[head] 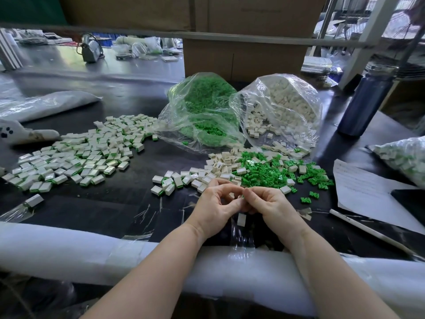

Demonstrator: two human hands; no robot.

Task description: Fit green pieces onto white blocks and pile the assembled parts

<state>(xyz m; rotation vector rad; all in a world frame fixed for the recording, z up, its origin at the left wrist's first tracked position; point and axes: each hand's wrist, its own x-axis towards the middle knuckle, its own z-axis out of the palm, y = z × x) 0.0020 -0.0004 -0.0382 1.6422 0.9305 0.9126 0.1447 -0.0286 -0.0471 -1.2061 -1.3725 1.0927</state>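
Hands, both yours, fingertips meeting above the bench [119, 210].
Left hand [215, 207] and right hand [268, 203]: fingers curled, pinching something small between them, item unidentifiable; one white block [241, 219] below.

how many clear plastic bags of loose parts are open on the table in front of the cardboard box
2. The bag of green pieces lies centre, and the bag of white blocks sits touching its right side. Both spill toward the hands. More could be hidden behind them.
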